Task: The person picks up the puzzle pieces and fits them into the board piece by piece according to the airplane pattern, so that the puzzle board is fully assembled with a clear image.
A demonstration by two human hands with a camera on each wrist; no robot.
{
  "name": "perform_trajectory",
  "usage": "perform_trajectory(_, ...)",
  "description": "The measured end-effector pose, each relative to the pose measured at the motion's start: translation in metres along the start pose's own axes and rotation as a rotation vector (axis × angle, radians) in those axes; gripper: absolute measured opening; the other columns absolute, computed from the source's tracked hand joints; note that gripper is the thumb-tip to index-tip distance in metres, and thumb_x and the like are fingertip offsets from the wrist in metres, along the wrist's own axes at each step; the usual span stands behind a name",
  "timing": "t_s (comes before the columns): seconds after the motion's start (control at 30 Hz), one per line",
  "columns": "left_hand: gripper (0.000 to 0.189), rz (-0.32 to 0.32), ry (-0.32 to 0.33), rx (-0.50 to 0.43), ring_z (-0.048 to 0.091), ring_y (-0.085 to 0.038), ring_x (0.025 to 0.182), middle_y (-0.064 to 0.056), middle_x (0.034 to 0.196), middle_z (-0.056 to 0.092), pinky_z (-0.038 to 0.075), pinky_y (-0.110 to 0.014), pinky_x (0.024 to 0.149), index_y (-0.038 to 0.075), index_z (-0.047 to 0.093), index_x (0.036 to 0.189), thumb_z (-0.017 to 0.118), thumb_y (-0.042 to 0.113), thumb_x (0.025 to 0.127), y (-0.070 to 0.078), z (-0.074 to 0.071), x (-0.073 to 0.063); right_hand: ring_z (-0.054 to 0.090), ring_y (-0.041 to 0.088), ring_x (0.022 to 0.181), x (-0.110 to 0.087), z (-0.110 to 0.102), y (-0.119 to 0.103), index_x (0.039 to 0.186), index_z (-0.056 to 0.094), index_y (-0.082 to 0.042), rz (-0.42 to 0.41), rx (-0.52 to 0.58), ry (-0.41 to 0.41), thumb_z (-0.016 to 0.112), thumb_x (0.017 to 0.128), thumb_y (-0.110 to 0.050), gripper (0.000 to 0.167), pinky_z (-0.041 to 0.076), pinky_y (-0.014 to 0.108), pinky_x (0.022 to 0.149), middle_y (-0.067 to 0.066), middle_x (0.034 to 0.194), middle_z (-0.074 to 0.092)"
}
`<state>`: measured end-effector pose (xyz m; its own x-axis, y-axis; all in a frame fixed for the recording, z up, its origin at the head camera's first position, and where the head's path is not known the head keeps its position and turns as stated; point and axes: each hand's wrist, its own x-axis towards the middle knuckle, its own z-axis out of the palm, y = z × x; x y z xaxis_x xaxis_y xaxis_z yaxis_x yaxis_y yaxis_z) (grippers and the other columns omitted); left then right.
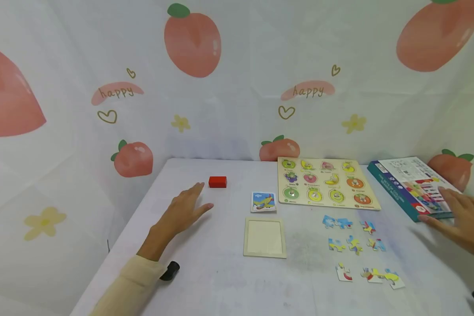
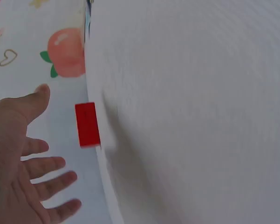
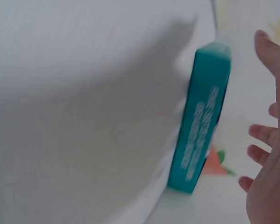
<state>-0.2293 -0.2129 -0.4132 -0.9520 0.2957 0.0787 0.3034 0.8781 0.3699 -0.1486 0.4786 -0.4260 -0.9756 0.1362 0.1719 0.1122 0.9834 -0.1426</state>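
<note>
My left hand hovers over the left side of the table, its fingers spread and holding nothing. Just beyond its fingertips lies a small red block, also in the left wrist view as a red block. At the right edge my right hand has its fingers apart and overlaps the front corner of a teal-sided box with printed pictures. In the right wrist view the teal box stands beside that hand, whose grasp is empty. Several loose jigsaw pieces lie in rough rows left of the right hand.
A square cream puzzle frame lies mid-table, with an airplane picture card behind it. A wooden fruit board lies at the back. A white cloth with peach prints hangs behind the table.
</note>
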Motion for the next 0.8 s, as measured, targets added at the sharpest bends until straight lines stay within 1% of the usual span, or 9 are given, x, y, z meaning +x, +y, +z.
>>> perform_trajectory(0.1, 0.075, 0.005, -0.003, -0.097, 0.043, -0.041, 0.15, -0.017, 0.164, 0.047, 0.036, -0.061, 0.121, 0.005, 0.039, 0.163, 0.067, 0.041, 0.104, 0.011, 0.005, 0.004, 0.011, 0.068, 0.134, 0.003, -0.003, -0.016, 0.163, 0.014, 0.006, -0.021, -0.008, -0.011, 0.063, 0.093, -0.069, 0.114, 0.009, 0.089, 0.111, 0.048, 0.152, 0.02)
perform_trajectory(0.17, 0.067, 0.008, -0.004, -0.166, 0.053, -0.037, 0.143, -0.016, 0.156, 0.056, 0.043, -0.057, 0.117, 0.006, 0.046, 0.16, 0.069, 0.035, 0.104, 0.02, 0.011, 0.006, 0.016, 0.068, 0.13, 0.005, -0.005, -0.028, 0.161, 0.024, 0.006, -0.059, 0.009, -0.012, 0.067, 0.093, -0.065, 0.108, 0.016, 0.089, 0.106, 0.05, 0.145, 0.029)
perform_trajectory(0.23, 0.059, 0.021, -0.007, -0.235, 0.063, -0.033, 0.133, -0.014, 0.149, 0.063, 0.051, -0.053, 0.11, 0.006, 0.054, 0.155, 0.07, 0.029, 0.103, 0.031, 0.017, 0.008, 0.022, 0.067, 0.128, 0.009, -0.006, -0.041, 0.158, 0.035, 0.006, -0.113, 0.027, -0.029, 0.069, 0.092, -0.064, 0.102, 0.021, 0.088, 0.101, 0.049, 0.144, 0.037)
perform_trajectory(0.27, 0.055, 0.032, -0.008, -0.266, 0.068, -0.032, 0.127, -0.014, 0.145, 0.066, 0.054, -0.051, 0.106, 0.005, 0.058, 0.151, 0.071, 0.027, 0.103, 0.036, 0.02, 0.01, 0.025, 0.067, 0.128, 0.01, -0.006, -0.048, 0.155, 0.041, 0.005, -0.139, 0.039, -0.039, 0.071, 0.091, -0.063, 0.098, 0.022, 0.089, 0.101, 0.047, 0.144, 0.042)
perform_trajectory(0.33, 0.05, 0.04, -0.023, -0.318, 0.072, -0.028, 0.117, -0.012, 0.14, 0.07, 0.059, -0.046, 0.1, 0.005, 0.064, 0.146, 0.073, 0.026, 0.101, 0.046, 0.026, 0.011, 0.03, 0.066, 0.128, 0.013, -0.006, -0.063, 0.149, 0.052, 0.004, -0.193, 0.071, -0.072, 0.072, 0.091, -0.062, 0.091, 0.026, 0.088, 0.097, 0.045, 0.144, 0.048)
perform_trajectory(0.43, 0.047, 0.039, -0.076, -0.37, 0.073, -0.024, 0.113, -0.009, 0.137, 0.071, 0.06, -0.043, 0.096, 0.005, 0.067, 0.142, 0.075, 0.025, 0.1, 0.06, 0.032, 0.013, 0.038, 0.063, 0.128, 0.017, -0.004, -0.086, 0.142, 0.062, 0.001, -0.252, 0.13, -0.134, 0.074, 0.089, -0.062, 0.083, 0.034, 0.087, 0.094, 0.038, 0.142, 0.057)
perform_trajectory(0.57, 0.051, 0.023, -0.151, -0.407, 0.071, -0.024, 0.114, -0.008, 0.134, 0.07, 0.061, -0.041, 0.093, 0.005, 0.066, 0.142, 0.077, 0.026, 0.098, 0.074, 0.038, 0.012, 0.043, 0.057, 0.129, 0.021, 0.001, -0.115, 0.142, 0.066, -0.003, -0.278, 0.235, -0.218, 0.079, 0.088, -0.058, 0.078, 0.043, 0.082, 0.092, 0.033, 0.143, 0.06)
perform_trajectory(0.67, 0.053, 0.018, -0.179, -0.431, 0.069, -0.025, 0.115, -0.009, 0.131, 0.07, 0.061, -0.042, 0.093, 0.004, 0.066, 0.142, 0.079, 0.026, 0.096, 0.083, 0.041, 0.01, 0.044, 0.054, 0.13, 0.024, 0.004, -0.134, 0.142, 0.066, -0.004, -0.286, 0.307, -0.284, 0.081, 0.088, -0.055, 0.076, 0.046, 0.079, 0.094, 0.03, 0.144, 0.061)
perform_trajectory(0.8, 0.051, 0.015, -0.183, -0.44, 0.069, -0.025, 0.112, -0.01, 0.124, 0.07, 0.06, -0.041, 0.092, 0.002, 0.067, 0.141, 0.079, 0.022, 0.096, 0.091, 0.044, 0.008, 0.047, 0.051, 0.133, 0.027, 0.007, -0.158, 0.136, 0.071, -0.006, -0.313, 0.366, -0.342, 0.084, 0.086, -0.052, 0.069, 0.044, 0.076, 0.101, 0.022, 0.14, 0.066)
